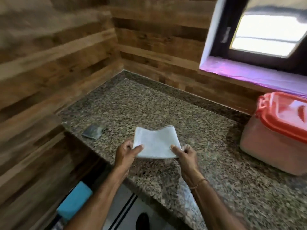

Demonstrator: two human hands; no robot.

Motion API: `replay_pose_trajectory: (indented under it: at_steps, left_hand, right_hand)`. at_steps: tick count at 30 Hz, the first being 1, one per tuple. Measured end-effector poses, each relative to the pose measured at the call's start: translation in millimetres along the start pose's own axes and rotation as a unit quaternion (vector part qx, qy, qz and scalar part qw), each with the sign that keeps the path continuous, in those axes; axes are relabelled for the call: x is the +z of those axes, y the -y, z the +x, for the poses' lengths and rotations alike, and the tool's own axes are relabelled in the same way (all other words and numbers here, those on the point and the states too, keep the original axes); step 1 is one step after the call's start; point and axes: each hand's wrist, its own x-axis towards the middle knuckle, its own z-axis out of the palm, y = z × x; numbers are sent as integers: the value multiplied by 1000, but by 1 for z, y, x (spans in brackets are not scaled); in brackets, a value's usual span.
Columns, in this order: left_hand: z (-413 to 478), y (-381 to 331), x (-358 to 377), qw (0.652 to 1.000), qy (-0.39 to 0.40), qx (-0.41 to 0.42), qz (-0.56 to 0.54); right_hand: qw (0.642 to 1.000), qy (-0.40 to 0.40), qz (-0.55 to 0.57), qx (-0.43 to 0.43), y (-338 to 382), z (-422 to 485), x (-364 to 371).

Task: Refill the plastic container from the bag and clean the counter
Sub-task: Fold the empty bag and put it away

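Hands both pinch a folded white sheet [156, 143] over the speckled desk [166, 103], left hand [127, 152] at its near left corner, right hand [184, 153] at its near right, thumbs on top, with the red-lidded plastic container [274, 143] well apart rightward and a small dark packet [93, 131] lying leftward.

Home kitchen: granite counter [166, 110], wood-panelled walls [58, 55].

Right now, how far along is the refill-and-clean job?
Refill looks done: the plastic container stands filled with its red lid on. In hand: left hand and right hand pinch a pale folded sheet, bag or cloth unclear. Left: a small dark packet lies on the counter.
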Motion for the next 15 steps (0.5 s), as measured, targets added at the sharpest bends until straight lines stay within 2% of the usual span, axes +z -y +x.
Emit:
replay_pose_trajectory:
  at_steps: [6,10,15]
  left_hand:
    - [-60,43,-92,993,-106,-56,-16]
    - [-84,76,-156,973,-111,-145,-142]
    - [-117,117,-246,958,-159,-169,-171]
  right_hand:
    - [973,212,-49,82,-36,-30,58]
    - [943,291,-121,106,-56,-53,102]
    - [908,350,-188,133,-89,-92,187]
